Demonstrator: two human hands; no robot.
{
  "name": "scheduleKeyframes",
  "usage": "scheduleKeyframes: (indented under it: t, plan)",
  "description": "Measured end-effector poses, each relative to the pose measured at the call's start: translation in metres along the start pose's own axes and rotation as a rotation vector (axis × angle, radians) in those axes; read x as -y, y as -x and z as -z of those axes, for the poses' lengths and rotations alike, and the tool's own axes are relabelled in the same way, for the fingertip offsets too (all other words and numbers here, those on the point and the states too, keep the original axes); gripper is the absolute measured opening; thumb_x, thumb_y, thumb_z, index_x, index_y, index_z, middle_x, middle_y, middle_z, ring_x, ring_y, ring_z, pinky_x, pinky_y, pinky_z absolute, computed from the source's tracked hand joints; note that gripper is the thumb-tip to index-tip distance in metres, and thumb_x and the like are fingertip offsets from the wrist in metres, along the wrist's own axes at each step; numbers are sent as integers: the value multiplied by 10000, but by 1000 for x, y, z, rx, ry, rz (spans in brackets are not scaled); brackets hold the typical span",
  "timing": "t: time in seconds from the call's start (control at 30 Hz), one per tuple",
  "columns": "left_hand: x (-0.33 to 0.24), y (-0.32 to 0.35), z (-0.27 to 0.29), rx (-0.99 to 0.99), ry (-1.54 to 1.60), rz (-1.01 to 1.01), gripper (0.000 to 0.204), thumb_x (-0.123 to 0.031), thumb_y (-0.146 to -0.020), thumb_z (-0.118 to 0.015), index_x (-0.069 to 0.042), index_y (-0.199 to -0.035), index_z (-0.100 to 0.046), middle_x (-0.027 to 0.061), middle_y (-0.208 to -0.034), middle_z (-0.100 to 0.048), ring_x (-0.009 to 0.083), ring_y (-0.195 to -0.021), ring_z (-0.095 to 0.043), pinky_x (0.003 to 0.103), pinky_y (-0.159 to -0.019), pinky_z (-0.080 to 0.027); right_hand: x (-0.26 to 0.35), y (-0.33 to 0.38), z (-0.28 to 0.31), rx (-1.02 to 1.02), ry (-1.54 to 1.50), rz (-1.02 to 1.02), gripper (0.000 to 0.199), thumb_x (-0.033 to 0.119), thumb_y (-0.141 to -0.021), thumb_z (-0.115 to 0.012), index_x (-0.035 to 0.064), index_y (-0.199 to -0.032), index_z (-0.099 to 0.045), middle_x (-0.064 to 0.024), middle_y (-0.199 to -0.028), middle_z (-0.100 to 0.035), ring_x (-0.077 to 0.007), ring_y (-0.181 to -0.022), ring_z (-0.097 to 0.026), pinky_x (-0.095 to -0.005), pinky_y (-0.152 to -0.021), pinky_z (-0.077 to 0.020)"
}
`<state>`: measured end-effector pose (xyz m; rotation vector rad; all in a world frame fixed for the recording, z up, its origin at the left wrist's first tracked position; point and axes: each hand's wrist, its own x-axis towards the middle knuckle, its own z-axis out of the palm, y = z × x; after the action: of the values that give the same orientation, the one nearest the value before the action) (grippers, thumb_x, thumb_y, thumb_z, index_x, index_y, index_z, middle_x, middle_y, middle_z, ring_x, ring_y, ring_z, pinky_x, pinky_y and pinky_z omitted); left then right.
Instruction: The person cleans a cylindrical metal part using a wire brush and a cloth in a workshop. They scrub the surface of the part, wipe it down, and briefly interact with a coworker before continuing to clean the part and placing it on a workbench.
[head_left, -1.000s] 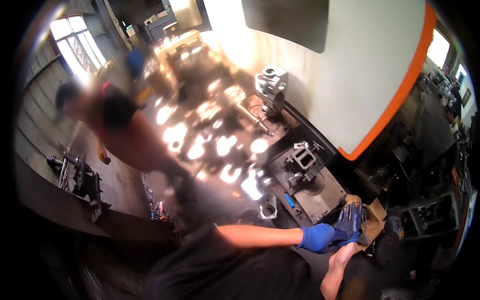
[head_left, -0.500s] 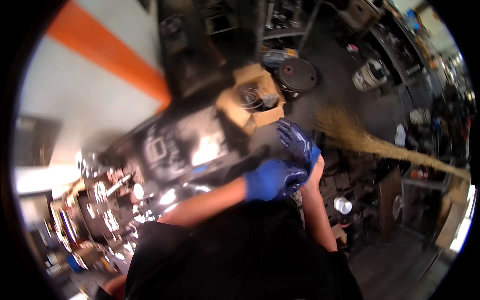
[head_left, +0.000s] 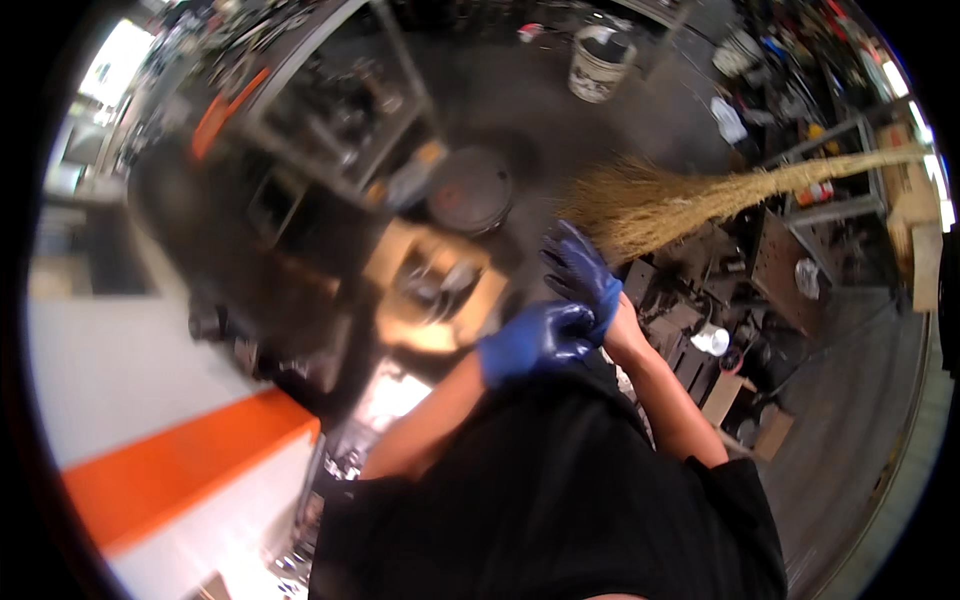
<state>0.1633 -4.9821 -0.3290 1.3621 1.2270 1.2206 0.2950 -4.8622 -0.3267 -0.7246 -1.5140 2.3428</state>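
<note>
Nearest the camera: person's black short-sleeved shirt [head_left: 560, 490] fills the lower middle, both bare forearms rising from it and meeting in front of the chest.

Left hand [head_left: 535, 342], in a blue rubber glove, is curled shut w/ its fingers pinching the cuff of the matching blue rubber glove on the right hand [head_left: 582, 272]. Looks like the left is gripping glove material at the right wrist, which would explain why the hands sit so tight together, touching. Right hand is spread open, fingers splayed and pointing up and away, holding nothing; the open spread likely keeps the glove taut for the other hand's pull.

Just beyond the hands, lower down: an open tan cardboard box [head_left: 432, 290] w/ blurred metal parts inside, standing on the dark concrete floor [head_left: 560, 110]. Near its far side, a round dark metal disc [head_left: 470, 188], lying flat.

Right of the hands: a straw broom w/ long pale handle [head_left: 700, 195], bristle head close to the right fingertips but apart from them, handle running off toward the right edge.

Farther out: a white plastic bucket [head_left: 598, 68] at the top, well apart from everything else. Left side: white wall panel w/ an orange stripe [head_left: 170, 475].
</note>
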Motion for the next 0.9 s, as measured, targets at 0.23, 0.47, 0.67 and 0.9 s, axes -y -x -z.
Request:
scheduleKeyframes:
  t: [0.23, 0.47, 0.67, 0.9]
  plan:
    - [-5, -85, 57, 105, 96, 261, 243, -90, -935, -739, -1, -1160, -719, 89, -1077, -761, 139, -996, -694, 324, -915, -555, 30, -65, 44, -204, -129, -71, 496, 292, -1079, -548, 96, -1531, -495, -7, -1616, -431, -148, -1457, -412, -350, -1184, -347]
    - [65, -218, 123, -610, -304, 88, 413, -68, -997, -678, -11, -1390, -565, 83, -1287, -651, 148, -1168, -611, 300, -1037, -495, 96, -136, 123, -68, -161, 178, 553, 180, -1038, -559, 81, -1567, -435, -62, -1566, -497, -165, -1385, -513, -339, -1180, -391]
    - [23, -345, 140, -391, 295, 334, 341, -304, -1032, -669, -45, -1252, -641, 71, -1173, -689, 165, -1011, -670, 309, -908, -550, 131, -184, 177, 37, -630, 142, 483, 154, -1010, -642, -1, -1457, -541, -95, -1403, -622, -140, -1229, -600, -315, -1105, -465]
    - [83, -489, 170, -446, 97, 66, 101, -51, -920, -717, -54, -1016, -684, 27, -961, -669, 141, -875, -623, 326, -786, -546, 157, -226, 239, -254, -451, 297, 321, 130, -1024, -624, -18, -1306, -657, -42, -1211, -701, -93, -1069, -599, -272, -975, -489]
